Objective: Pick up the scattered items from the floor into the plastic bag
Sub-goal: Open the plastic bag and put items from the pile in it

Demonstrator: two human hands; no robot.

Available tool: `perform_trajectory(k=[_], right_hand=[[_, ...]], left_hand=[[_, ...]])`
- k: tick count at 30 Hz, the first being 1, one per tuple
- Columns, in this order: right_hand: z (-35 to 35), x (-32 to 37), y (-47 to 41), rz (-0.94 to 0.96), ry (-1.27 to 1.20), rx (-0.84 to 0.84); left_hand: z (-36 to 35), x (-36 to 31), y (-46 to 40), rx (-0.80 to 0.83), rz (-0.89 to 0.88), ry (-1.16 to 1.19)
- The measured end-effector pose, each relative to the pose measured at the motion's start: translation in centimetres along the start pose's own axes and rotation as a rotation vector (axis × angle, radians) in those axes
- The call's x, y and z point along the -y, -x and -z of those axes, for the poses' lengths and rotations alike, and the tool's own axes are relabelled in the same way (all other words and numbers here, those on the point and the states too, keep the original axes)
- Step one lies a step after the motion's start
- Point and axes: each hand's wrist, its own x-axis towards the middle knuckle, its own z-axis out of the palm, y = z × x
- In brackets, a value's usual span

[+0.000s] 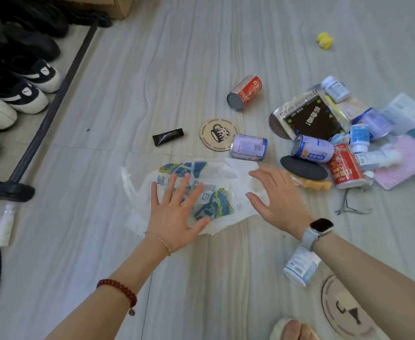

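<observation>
A crumpled white plastic bag (223, 177) with blue and green print lies flat on the floor. My left hand (177, 212) hovers over its left part, fingers spread, holding nothing. My right hand (277, 195) reaches over its right edge, also open. Beyond the bag lie a black tube (167, 136), a round wooden coaster (219, 134), a red can (245, 92) and a pale purple can (249, 147). To the right is a pile: another purple can (312, 148), a red can (346, 166), a black snack packet (309, 117), a black oval disc (303, 168) and small white bottles.
A shoe rack with black and white shoes (17, 89) runs along the left. A white bottle (301, 265) and a second coaster (343, 307) lie under my right forearm. Metal nippers (348, 207) rest right of the bag. A yellow toy (325, 40) sits far back. My foot (294, 330) shows below.
</observation>
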Motion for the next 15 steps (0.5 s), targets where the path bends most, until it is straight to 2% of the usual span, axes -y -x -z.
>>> perform_trajectory(k=[2,6,8,11,13,15], right_hand=[[0.4,-1.2,3.5,-0.172,-0.003,0.079],[1.3,-2.5,11.3,-0.515,0.126,0.673],[1.6,-2.7,13.9,-0.573,0.155,0.809],[1.8,-2.5,14.9,-0.629,0.112,0.765],[2.2,-2.0,14.2,-0.598,0.043,0.592],[2.8,-0.9,12.4,-0.504,-0.124,0.336]], left_hand=[[-1.3,-1.6,0.5,0.041,-0.054,-0.024],[-4.2,-2.4,0.3,0.166,-0.052,-0.065],[-5.1,-2.4,-0.1,0.239,-0.035,-0.094],[-5.6,-3.0,-0.3,0.289,-0.029,-0.08],[-5.6,-3.5,-0.5,0.297,-0.038,-0.068],[-5.7,-3.9,-0.5,0.316,-0.088,-0.076]])
